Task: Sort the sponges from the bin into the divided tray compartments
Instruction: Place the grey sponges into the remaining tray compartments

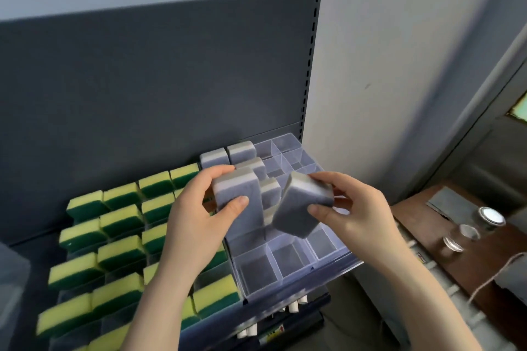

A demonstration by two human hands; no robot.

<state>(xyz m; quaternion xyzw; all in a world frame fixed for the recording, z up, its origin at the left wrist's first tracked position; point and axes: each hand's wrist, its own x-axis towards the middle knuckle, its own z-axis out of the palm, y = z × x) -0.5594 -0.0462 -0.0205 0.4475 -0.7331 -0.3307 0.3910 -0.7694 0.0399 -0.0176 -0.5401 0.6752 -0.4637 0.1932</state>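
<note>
My left hand point(196, 216) grips a grey sponge point(238, 194) upright over the clear divided tray point(288, 265). My right hand point(353, 208) holds a second grey sponge point(299, 208), tilted, just to the right of the first. Several grey sponges point(242, 152) stand in the tray's back left compartments. The front and right compartments hold nothing. Left of it, another divided tray point(79, 330) is filled with several yellow-and-green sponges point(119, 219). No bin is in view.
Both trays sit on a dark grey shelf with a tall back panel point(156, 80). A brown wooden table point(445, 239) at the right carries small metal tins point(489, 218) and a cord. White rolls point(293, 306) lie under the shelf front.
</note>
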